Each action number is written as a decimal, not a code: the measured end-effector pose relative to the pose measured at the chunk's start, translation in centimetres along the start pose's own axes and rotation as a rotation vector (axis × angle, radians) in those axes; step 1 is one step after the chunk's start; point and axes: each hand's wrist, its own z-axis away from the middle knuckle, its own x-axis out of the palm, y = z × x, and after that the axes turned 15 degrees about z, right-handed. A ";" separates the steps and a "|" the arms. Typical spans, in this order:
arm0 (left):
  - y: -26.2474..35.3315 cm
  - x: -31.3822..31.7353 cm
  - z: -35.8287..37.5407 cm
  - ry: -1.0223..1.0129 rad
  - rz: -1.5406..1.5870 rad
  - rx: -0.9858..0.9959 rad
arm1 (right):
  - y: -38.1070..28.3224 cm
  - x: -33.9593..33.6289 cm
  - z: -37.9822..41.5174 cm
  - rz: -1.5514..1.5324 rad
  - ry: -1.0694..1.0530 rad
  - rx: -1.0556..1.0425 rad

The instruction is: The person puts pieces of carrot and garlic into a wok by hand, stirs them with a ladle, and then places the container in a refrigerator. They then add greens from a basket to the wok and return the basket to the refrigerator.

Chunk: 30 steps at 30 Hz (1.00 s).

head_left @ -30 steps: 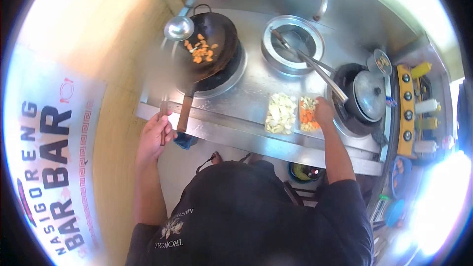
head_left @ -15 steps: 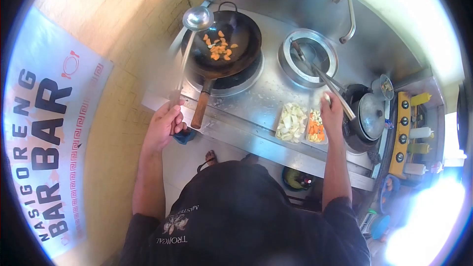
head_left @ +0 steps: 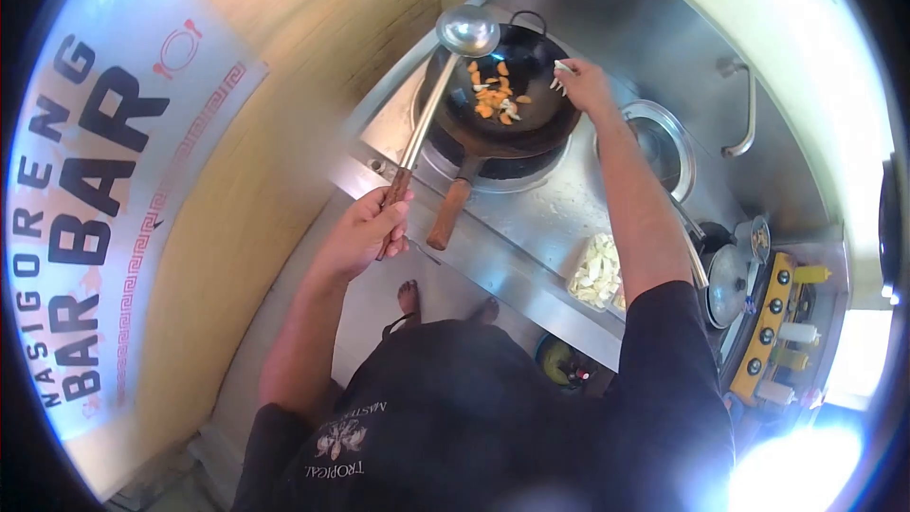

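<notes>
My left hand [head_left: 372, 230] is closed around the wooden handle of a long steel ladle [head_left: 424, 128], held up so that its bowl overlaps the wok's left rim. The black wok [head_left: 538, 123] sits on the burner, its wooden handle [head_left: 448, 215] pointing toward me. Orange carrot slices [head_left: 493, 104] and a few whitish bits lie in its bottom. Over the wok's right side, my right hand [head_left: 586, 87] pinches white vegetable pieces [head_left: 561, 74], which hang from the fingertips above the pan.
A steel pot [head_left: 684, 147] is set into the counter right of the wok. A tub of chopped cabbage [head_left: 595, 273] stands near the front edge, partly behind my right forearm. Farther right are a lidded pot [head_left: 728, 275] and a yellow rack of squeeze bottles [head_left: 763, 327]. A wall [head_left: 313, 66] rises at left.
My right hand has moved from beside the vegetable tubs up and left to the wok, with white pieces in its fingers. My left hand still holds the ladle; the view has shifted.
</notes>
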 end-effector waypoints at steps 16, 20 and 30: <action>0.5 -1.2 -0.4 0.013 -0.013 0.000 | -2.4 -2.0 -2.4 0.274 -0.104 0.044; 0.4 -1.0 -0.4 0.021 -0.008 -0.006 | -1.0 -1.5 -2.8 0.015 -0.193 0.120; 0.4 -0.5 0.0 0.008 -0.004 0.025 | -3.4 -3.9 -0.5 0.119 -0.156 -0.030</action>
